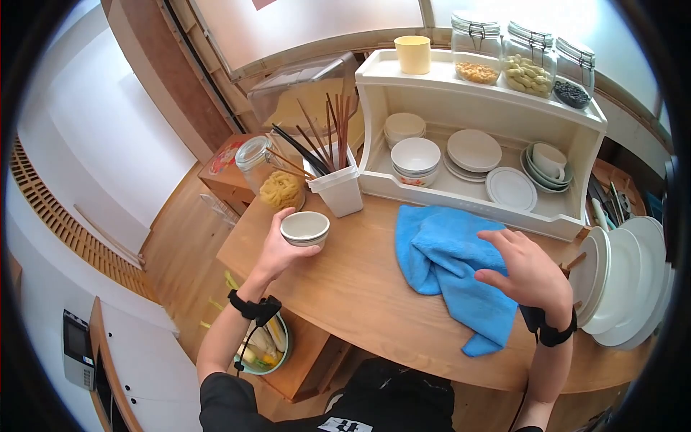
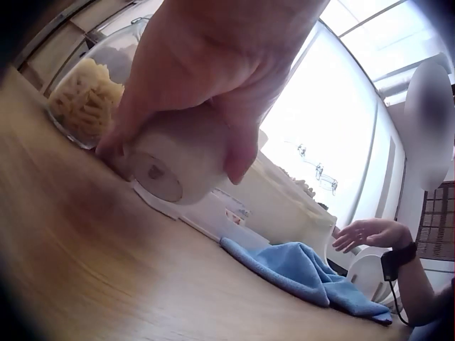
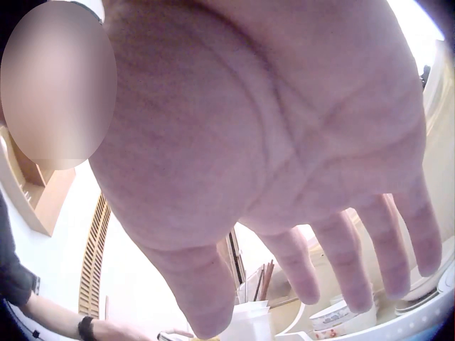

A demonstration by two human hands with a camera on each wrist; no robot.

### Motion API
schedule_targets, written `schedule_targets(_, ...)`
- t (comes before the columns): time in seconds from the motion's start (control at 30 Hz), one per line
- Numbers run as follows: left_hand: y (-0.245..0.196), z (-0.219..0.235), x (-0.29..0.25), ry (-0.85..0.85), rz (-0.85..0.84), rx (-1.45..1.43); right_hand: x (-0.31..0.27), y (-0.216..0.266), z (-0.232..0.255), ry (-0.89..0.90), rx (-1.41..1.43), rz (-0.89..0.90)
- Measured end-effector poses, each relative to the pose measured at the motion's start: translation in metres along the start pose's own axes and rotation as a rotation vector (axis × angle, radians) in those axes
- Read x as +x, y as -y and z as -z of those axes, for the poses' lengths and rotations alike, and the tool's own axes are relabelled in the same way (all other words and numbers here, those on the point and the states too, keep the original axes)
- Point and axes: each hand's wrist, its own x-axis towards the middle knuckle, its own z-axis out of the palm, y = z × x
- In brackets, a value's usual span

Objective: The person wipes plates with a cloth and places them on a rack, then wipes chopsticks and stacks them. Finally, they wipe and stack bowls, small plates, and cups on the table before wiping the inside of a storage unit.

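Note:
My left hand (image 1: 277, 241) grips a small off-white bowl (image 1: 305, 226) with dark bands below its rim, thumb on the near side and fingers round the far side. The bowl is over the left part of the wooden table, opening upward in the head view. In the left wrist view the underside of the bowl (image 2: 158, 176) shows its round foot, above a shadow on the wood. My right hand (image 1: 529, 273) is over the crumpled blue cloth (image 1: 450, 259), holding nothing. Its palm and spread fingers fill much of the right wrist view.
A white holder (image 1: 337, 191) with chopsticks and a pasta jar (image 1: 281, 189) stand beyond the bowl. Behind the cloth is a white shelf (image 1: 475, 205) with bowls and small plates; a yellow cup (image 1: 413, 55) and jars top it. Large plates (image 1: 626, 277) stand upright at right.

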Motion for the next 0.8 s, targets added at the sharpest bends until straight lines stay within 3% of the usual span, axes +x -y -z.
schedule_targets(0.23, 0.014, -0.011, 0.022, 0.013, 0.119, 0.014, 0.003, -0.006, -0.008, 0.064, 0.026, 0.005)
schedule_targets(0.63, 0.003, -0.005, 0.020, 0.011, 0.069, 0.426, 0.018, -0.021, -0.042, 0.170, 0.008, 0.029)
schedule_targets(0.8, 0.010, 0.001, 0.020, 0.013, 0.041, 0.453, 0.019, -0.028, -0.055, 0.177, -0.057, 0.008)
